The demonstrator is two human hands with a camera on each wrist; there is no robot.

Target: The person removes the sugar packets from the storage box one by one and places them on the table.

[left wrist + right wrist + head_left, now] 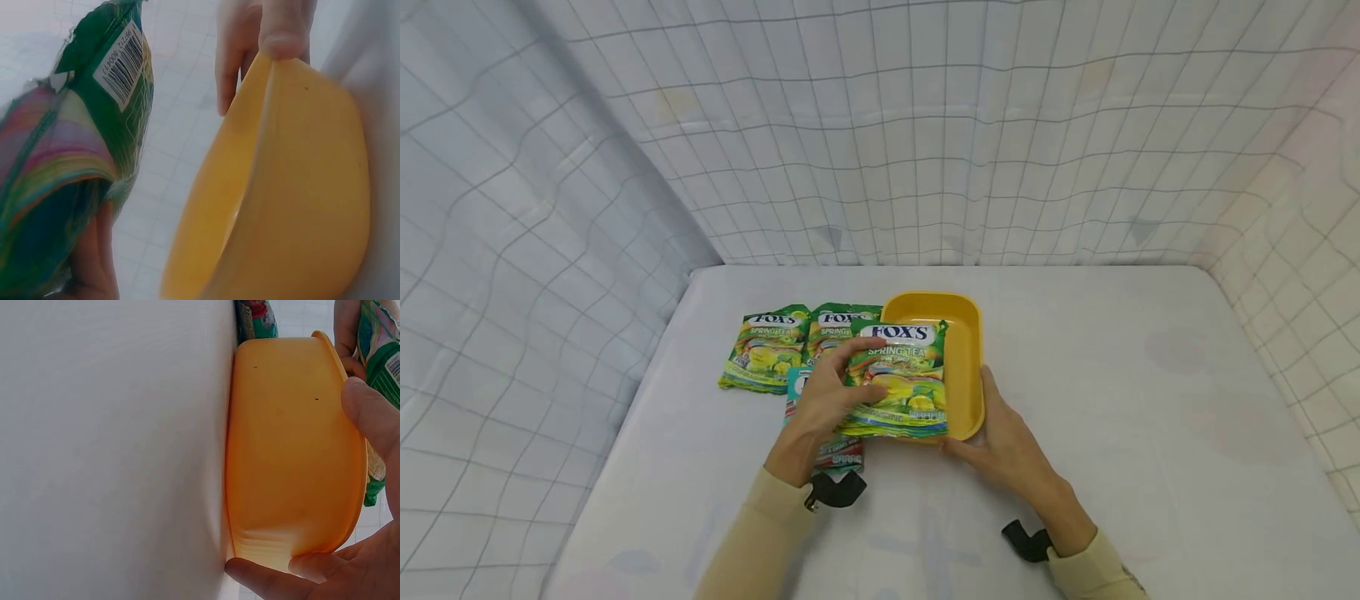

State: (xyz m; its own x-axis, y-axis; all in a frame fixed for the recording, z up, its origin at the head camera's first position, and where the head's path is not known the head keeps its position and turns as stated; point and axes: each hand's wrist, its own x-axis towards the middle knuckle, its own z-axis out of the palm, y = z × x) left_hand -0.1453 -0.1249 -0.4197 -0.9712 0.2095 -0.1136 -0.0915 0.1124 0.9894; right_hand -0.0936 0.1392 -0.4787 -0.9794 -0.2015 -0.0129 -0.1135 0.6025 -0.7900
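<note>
My left hand [823, 400] grips a green Fox's Spring Tea candy bag [910, 387], thumb and a finger over its left side. The bag is held above a yellow plastic tub [967, 367] and covers much of its opening. In the left wrist view the bag's barcode back [122, 65] hangs apart from the tub's wall [306, 181]. With my right hand [1011, 437] I hold the tub at its near right corner. The right wrist view shows the thumb [372, 415] at the rim and fingers spread along the wall. The tub's inside is partly hidden.
Left of the tub lie two more green Fox's bags, one at the far left [763, 354] and one beside the tub [842, 318]. A teal and red bag [842, 454] lies partly under my left hand. White gridded curtains [925, 167] surround the white table [1112, 400].
</note>
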